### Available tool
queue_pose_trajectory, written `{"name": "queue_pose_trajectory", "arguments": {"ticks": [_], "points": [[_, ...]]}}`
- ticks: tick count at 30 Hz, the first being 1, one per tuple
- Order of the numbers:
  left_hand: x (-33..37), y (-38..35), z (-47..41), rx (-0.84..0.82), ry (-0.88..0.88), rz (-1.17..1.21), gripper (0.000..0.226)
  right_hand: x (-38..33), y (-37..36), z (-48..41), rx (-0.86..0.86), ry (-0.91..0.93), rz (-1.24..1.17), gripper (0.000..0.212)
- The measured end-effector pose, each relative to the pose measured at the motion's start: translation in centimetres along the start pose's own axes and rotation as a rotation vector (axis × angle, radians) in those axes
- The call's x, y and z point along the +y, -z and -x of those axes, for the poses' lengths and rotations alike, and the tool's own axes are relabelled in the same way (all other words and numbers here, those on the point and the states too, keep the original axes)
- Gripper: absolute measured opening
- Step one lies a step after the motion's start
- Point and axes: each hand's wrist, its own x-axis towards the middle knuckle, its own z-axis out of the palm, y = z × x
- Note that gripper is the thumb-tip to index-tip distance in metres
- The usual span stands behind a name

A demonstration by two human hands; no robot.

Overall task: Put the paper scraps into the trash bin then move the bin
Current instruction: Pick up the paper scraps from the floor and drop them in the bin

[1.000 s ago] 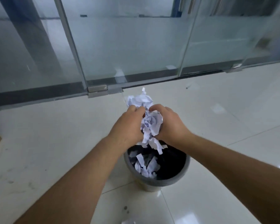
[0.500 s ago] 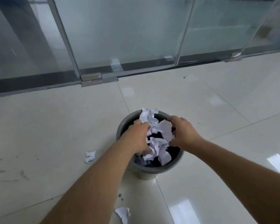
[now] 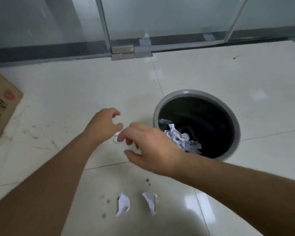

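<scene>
A round grey trash bin (image 3: 235, 126) with a black liner stands on the white tiled floor at right, with crumpled white paper scraps (image 3: 182, 138) inside it. Left of the bin, my left hand (image 3: 103, 126) and my right hand (image 3: 152, 147) hover over the floor, both empty with fingers spread. A small white scrap (image 3: 117, 138) lies on the floor between them, mostly hidden by my fingers. Two more white scraps, one (image 3: 123, 204) left and one (image 3: 151, 201) right, lie on the tile nearer to me.
A flattened cardboard box (image 3: 2, 108) lies at the left edge. Frosted glass doors with a metal floor hinge (image 3: 123, 51) run along the back. Dark specks of dirt (image 3: 147, 182) dot the tiles near the scraps.
My hands let go of the paper bundle into the bin and moved left, out of the bin, toward a scrap on the floor. The view swung left, so the bin now sits at right.
</scene>
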Motion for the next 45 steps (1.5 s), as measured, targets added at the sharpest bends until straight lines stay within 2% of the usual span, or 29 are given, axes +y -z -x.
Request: {"name": "queue_pose_trajectory", "arguments": {"ticks": [1, 3, 5, 7, 9, 12, 15, 19, 25, 27, 30, 33, 36, 40, 45], "points": [[-2.0, -1.0, 0.2, -0.066, 0.022, -0.068, 0.057, -0.2, -2.1, 0.4, -0.141, 0.063, 0.01, 0.032], [-5.1, -3.4, 0.5, -0.175, 0.027, -0.171, 0.072, 0.8, -6.1, 2.2, -0.404, 0.076, 0.05, 0.039], [-6.9, -5.9, 0.3, -0.237, 0.012, -0.255, 0.082, 3.0, -9.3, 4.5, -0.553, -0.036, 0.09, 0.056], [-7.9, -8.1, -0.5, -0.269, -0.008, -0.329, 0.089, 5.5, -11.5, 6.6, -0.623, -0.235, 0.117, 0.079], [-8.1, -10.1, -1.9, -0.296, -0.035, -0.394, 0.095, 7.6, -12.7, 8.0, -0.661, -0.432, 0.15, 0.095], [-7.6, -12.3, -4.3, -0.352, -0.064, -0.498, 0.102, 9.4, -14.2, 9.5, -0.662, -0.604, 0.125, 0.101], [-7.9, -13.5, -5.2, -0.414, -0.061, -0.568, 0.098, 9.8, -15.7, 10.7, -0.641, -0.686, 0.052, 0.099], [-9.6, -14.0, -2.3, -0.47, -0.097, -0.635, 0.09, 9.2, -17.7, 11.6, -0.635, -0.791, -0.041, 0.104], [-12.3, -14.9, 6.0, -0.599, -0.061, -0.548, 0.094, 7.3, -20.7, 12.2, -0.58, -0.92, -0.099, 0.115], [-13.0, -16.0, 9.2, -0.608, 0.004, -0.499, 0.093, 6.2, -21.8, 12.4, -0.539, -0.949, -0.074, 0.108], [-13.4, -18.5, 13.0, -0.56, 0.071, -0.412, 0.085, 4.1, -23.6, 12.4, -0.463, -0.982, -0.091, 0.085], [-12.2, -20.8, 15.1, -0.38, 0.154, -0.13, 0.044, 2.4, -25.0, 12.1, -0.464, -0.958, -0.182, 0.067], [-10.4, -20.8, 15.3, -0.305, 0.206, 0.062, 0.013, 1.8, -24.9, 11.3, -0.446, -0.917, -0.257, 0.046], [-8.8, -16.1, 13.1, -0.169, 0.168, 0.166, 0.014, 1.9, -22.0, 7.8, -0.309, -0.823, -0.237, 0.034], [-4.5, -5.3, 7.8, 0.102, -0.044, 0.052, 0.02, 1.0, -14.6, -1.3, 0.003, -0.662, -0.274, 0.025]]}}
